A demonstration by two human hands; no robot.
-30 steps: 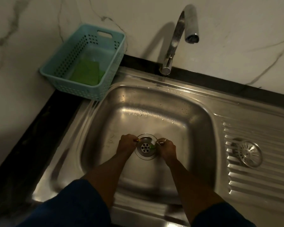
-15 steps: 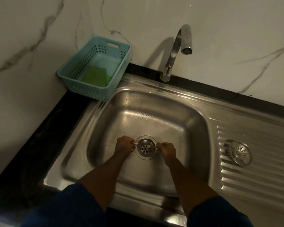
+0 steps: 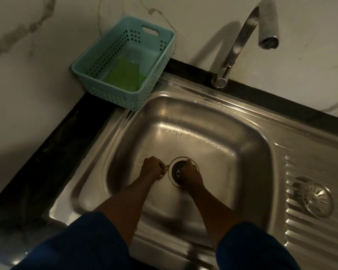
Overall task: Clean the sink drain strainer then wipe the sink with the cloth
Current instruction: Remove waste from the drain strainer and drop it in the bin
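Sink (image 3: 213,117): square stainless basin, rounded corners, wet sheen.
Drain (image 3: 176,169): round, ringed, at the basin floor.
Right hand (image 3: 190,175): over the drain; fingers curled, grip unclear.
Left hand (image 3: 151,168): left of the drain, fingers closed, contents unclear.
Strainer (image 3: 313,199): perforated metal disc on ribbed right drainboard.
Cloth (image 3: 123,76): green, flat in far-left teal slotted basket (image 3: 98,84).

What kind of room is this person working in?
Most likely a home kitchen: a stainless steel sink with a ribbed drainboard, a curved faucet on a marble-look wall, and a blue basket holding a green cloth.
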